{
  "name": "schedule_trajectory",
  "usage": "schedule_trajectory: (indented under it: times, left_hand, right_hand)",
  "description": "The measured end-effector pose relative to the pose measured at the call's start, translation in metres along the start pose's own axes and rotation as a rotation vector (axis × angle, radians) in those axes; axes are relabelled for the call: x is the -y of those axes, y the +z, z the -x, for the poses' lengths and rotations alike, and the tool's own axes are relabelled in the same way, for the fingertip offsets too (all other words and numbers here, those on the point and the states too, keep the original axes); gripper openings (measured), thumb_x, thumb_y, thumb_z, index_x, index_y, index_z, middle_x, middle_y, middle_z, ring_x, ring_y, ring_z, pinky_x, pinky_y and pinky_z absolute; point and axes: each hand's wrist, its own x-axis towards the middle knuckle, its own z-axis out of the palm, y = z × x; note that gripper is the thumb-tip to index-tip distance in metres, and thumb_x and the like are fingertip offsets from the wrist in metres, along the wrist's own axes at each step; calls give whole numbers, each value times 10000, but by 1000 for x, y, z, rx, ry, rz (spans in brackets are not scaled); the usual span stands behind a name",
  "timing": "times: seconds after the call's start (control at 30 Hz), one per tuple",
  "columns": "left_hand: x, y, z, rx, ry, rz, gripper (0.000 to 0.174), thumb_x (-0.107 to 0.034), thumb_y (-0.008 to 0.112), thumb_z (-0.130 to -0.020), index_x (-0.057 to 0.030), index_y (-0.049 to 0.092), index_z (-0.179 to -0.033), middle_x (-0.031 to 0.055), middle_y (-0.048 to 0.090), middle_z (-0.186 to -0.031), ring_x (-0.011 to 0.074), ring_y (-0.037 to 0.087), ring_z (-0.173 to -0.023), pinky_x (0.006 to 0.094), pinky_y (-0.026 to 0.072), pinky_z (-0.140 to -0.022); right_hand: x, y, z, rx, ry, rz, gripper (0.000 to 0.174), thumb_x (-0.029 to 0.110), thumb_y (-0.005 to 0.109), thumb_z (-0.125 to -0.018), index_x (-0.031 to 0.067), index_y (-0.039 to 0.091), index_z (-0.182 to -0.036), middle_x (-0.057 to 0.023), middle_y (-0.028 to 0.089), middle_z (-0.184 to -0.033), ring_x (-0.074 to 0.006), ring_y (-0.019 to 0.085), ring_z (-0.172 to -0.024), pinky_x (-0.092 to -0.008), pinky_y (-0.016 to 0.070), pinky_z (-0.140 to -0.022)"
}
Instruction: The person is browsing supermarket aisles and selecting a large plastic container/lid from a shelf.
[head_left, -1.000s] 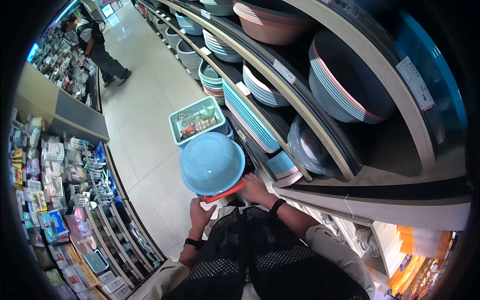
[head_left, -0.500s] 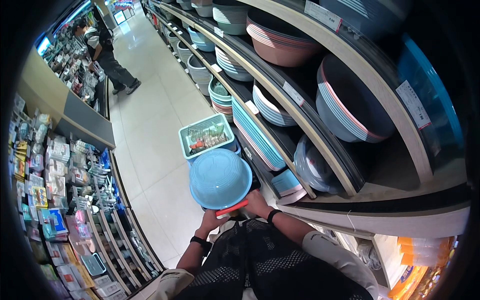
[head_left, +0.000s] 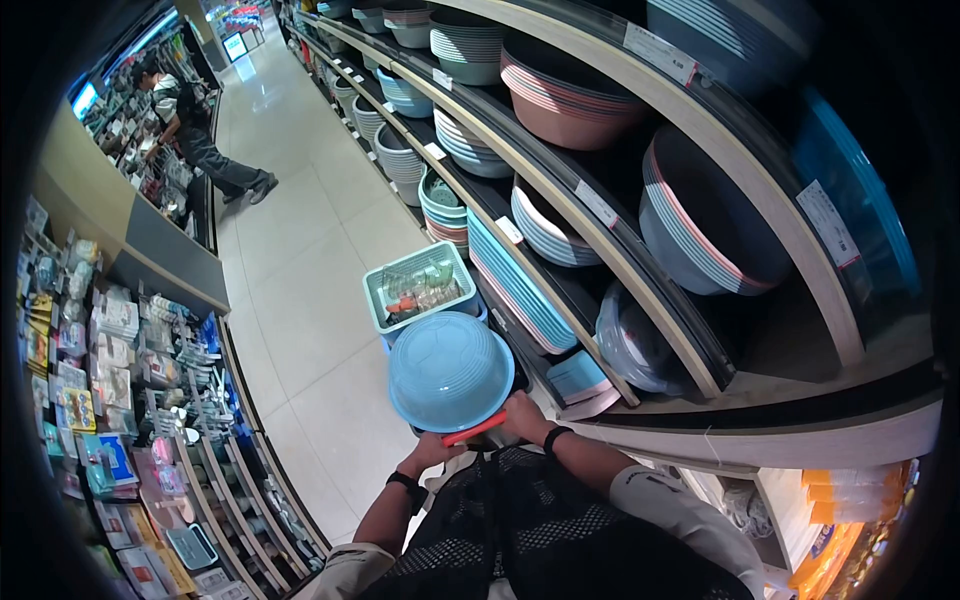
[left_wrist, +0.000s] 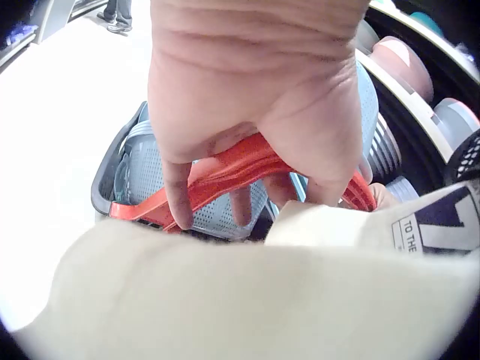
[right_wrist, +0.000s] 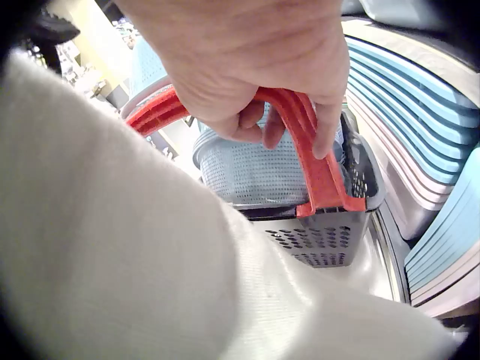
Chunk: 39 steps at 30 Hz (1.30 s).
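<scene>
Both hands hold the red handle (head_left: pixel 474 429) of a dark grey shopping basket (right_wrist: pixel 319 238). My left hand (head_left: pixel 436 453) grips its left part, with fingers curled under the handle (left_wrist: pixel 236 176) in the left wrist view. On the right part, my right hand (head_left: pixel 524 418) wraps its fingers around the handle (right_wrist: pixel 319 169), above where it meets the basket rim. A blue basin (head_left: pixel 450 368) lies bottom up over the shopping basket. Ahead of it is a pale green basket (head_left: pixel 375 297) with packaged items inside. Light blue perforated baskets (right_wrist: pixel 251 169) show within the shopping basket.
Shelves on the right hold stacked basins (head_left: pixel 570 105) and blue trays (head_left: pixel 525 285); their edges run close beside the shopping basket. Racks of small packaged goods (head_left: pixel 120 370) line the left. A tiled aisle (head_left: pixel 300 230) runs ahead, where a person (head_left: pixel 195 135) stands by the left shelves.
My left hand has closed around the handle, which it only touched at its end a second ago. The load sits slightly lower and further right in the head view. The distant person has bent toward the shelf.
</scene>
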Motion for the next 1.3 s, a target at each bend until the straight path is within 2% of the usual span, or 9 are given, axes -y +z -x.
schedule_trajectory:
  times: [0.13, 0.23, 0.27, 0.53, 0.6, 0.9, 1.0, 1.23, 1.3]
  left_hand:
    - [-16, -8, -3, 34, -125, -34, 546, -225, 855, -760, -44, 676, -1242, 131, 730, -1139, 232, 684, -1037, 371, 530, -947]
    - [-29, -16, -8, 67, -93, -54, 599, -202, 887, -756, 11, 638, -1257, 132, 701, -1187, 232, 661, -1073, 376, 527, -969]
    - [-39, -17, -6, 22, -42, -49, 548, -207, 873, -767, 4, 655, -1223, 131, 719, -1125, 230, 673, -1032, 375, 531, -947]
    - [9, -21, -30, 52, -43, -254, 521, -226, 821, -782, -65, 678, -1256, 155, 733, -1146, 293, 690, -1047, 392, 531, -942]
    - [12, -22, -33, 36, -29, -243, 519, -234, 818, -785, -71, 680, -1258, 157, 732, -1149, 299, 689, -1052, 395, 529, -947]
    - [37, -23, -49, 43, 8, -292, 456, -199, 780, -784, -68, 693, -1212, 172, 733, -1094, 311, 687, -1024, 407, 527, -925]
    - [37, -23, -51, 6, -26, -286, 440, -185, 772, -778, -65, 696, -1194, 177, 731, -1083, 311, 686, -1001, 407, 527, -910]
    - [30, -29, -56, 65, -60, -347, 426, -203, 761, -780, -73, 702, -1181, 180, 732, -1062, 332, 688, -992, 406, 531, -906]
    - [26, -30, -55, 26, -19, -342, 328, -291, 687, -786, -115, 751, -1055, 216, 727, -1033, 420, 678, -988, 481, 544, -892]
  right_hand:
    - [-1, 2, -7, -29, 10, -6, 119, 70, 649, -762, -11, 733, -789, -254, 695, -851, -440, 634, -893, -521, 534, -844]
    - [-2, 3, -12, -18, 70, 2, 104, 72, 655, -764, -11, 716, -771, -248, 686, -840, -432, 632, -887, -527, 528, -820]
    - [-5, 7, -14, -69, 65, -14, 98, 68, 652, -766, -9, 711, -760, -244, 682, -833, -429, 632, -889, -526, 526, -813]
    - [-11, 7, -29, -113, 53, -42, 70, 36, 651, -753, 2, 711, -744, -232, 682, -832, -418, 636, -900, -515, 526, -818]
    - [-11, 5, -32, -24, 102, -33, 145, 60, 627, -768, -13, 710, -861, -256, 663, -961, -422, 627, -982, -495, 523, -891]
    - [-7, -2, -45, -118, 68, -6, 39, 37, 675, -717, 21, 706, -734, -237, 681, -849, -423, 646, -921, -513, 532, -837]
    - [-3, -8, -48, 7, 124, 34, 135, 41, 625, -764, -18, 720, -840, -225, 691, -960, -393, 633, -1028, -475, 528, -925]
    - [-6, -9, -56, -8, 112, 30, 103, 21, 635, -745, -6, 714, -805, -207, 702, -922, -383, 635, -1020, -471, 531, -917]
    - [-5, -10, -59, -89, 56, 13, 57, 44, 657, -759, 21, 703, -783, -219, 686, -873, -410, 646, -963, -510, 531, -856]
